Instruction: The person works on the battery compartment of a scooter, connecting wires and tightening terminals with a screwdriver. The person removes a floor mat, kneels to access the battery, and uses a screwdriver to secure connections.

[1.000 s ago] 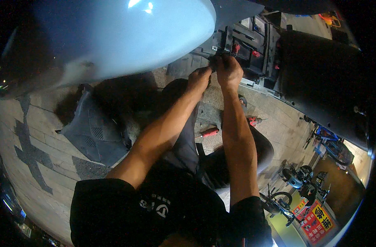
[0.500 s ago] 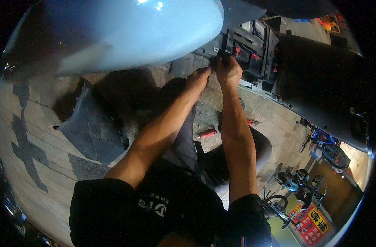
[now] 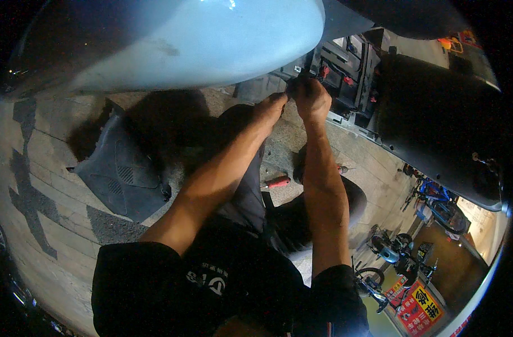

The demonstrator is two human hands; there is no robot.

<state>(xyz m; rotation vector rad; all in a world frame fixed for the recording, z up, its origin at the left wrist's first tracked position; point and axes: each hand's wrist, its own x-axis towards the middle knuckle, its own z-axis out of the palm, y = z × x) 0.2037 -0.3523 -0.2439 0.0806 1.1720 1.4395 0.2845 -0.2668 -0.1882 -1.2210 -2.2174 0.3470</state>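
Observation:
Both my hands are stretched forward to the edge of a vehicle's opened compartment (image 3: 346,62), beside its pale blue body panel (image 3: 211,45). My left hand (image 3: 273,105) is closed, its fingers against a small dark part (image 3: 294,85) that I cannot name. Right beside it, my right hand (image 3: 313,102) is also closed around the dark part's other side. Shadow hides the fingertips of both. Red-capped connections (image 3: 348,80) show inside the compartment, just past my right hand. Below my hands, a screwdriver with a red handle (image 3: 278,182) lies on the paving.
A dark grey plastic cover (image 3: 121,168) lies on the paving to the left. A red-and-black tool (image 3: 342,169) rests beyond my right forearm. The dark seat-like panel (image 3: 436,118) stands raised at right. Parked scooters (image 3: 388,250) and a red-and-yellow sign (image 3: 416,306) are farther right.
The view has shifted slightly, moving the floor things a little leftward in the picture. My hands stay together at the dark part, the right one turned slightly.

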